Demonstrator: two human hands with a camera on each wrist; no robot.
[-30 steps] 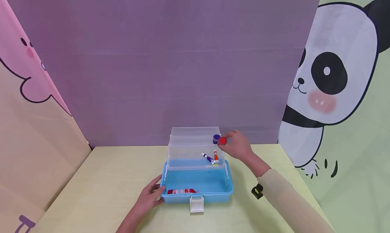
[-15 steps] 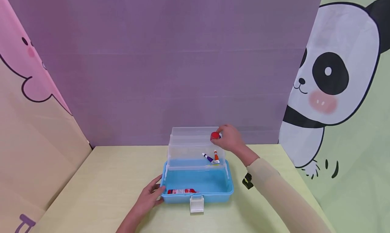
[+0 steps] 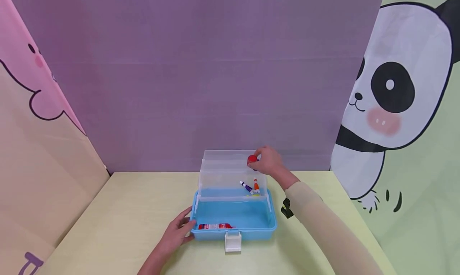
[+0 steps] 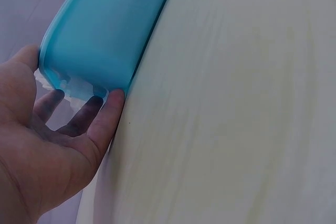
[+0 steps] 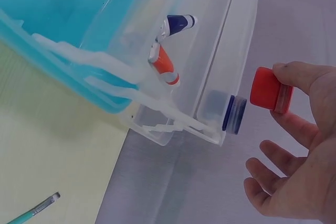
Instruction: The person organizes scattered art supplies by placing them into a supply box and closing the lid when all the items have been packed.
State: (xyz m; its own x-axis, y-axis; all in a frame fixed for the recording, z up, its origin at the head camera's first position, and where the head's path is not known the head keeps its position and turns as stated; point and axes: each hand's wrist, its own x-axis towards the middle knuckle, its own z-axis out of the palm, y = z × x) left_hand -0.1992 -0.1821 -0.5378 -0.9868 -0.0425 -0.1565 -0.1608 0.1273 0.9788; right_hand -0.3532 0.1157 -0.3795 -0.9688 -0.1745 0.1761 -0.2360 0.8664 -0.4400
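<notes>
I have the right hand (image 5: 310,156) pinching the red jar (image 5: 265,88) between thumb and forefinger, the other fingers off it. The jar is up by the right end of the clear trays (image 3: 219,175), just beside the purple-lidded jar (image 5: 237,115) and apart from it in the right wrist view. The left hand (image 3: 175,232) grips the left end of the blue box (image 3: 251,236) on the worktop (image 3: 143,195), thumb at the rim, fingers against the outer wall.

I judge the red jar light and stiff, probably plastic and hard to break, though its smooth side could slip. I'd pinch it across the body rather than by the lid alone, in case that is loose. The box looks light too, so I'd want it braced.

I can read no brand on either jar. The red bottle (image 3: 215,226) lying in the box bears pale lettering too small for me to make out, and I find no legible words on the purple tube (image 5: 179,23) or orange tube (image 5: 164,65)
</notes>
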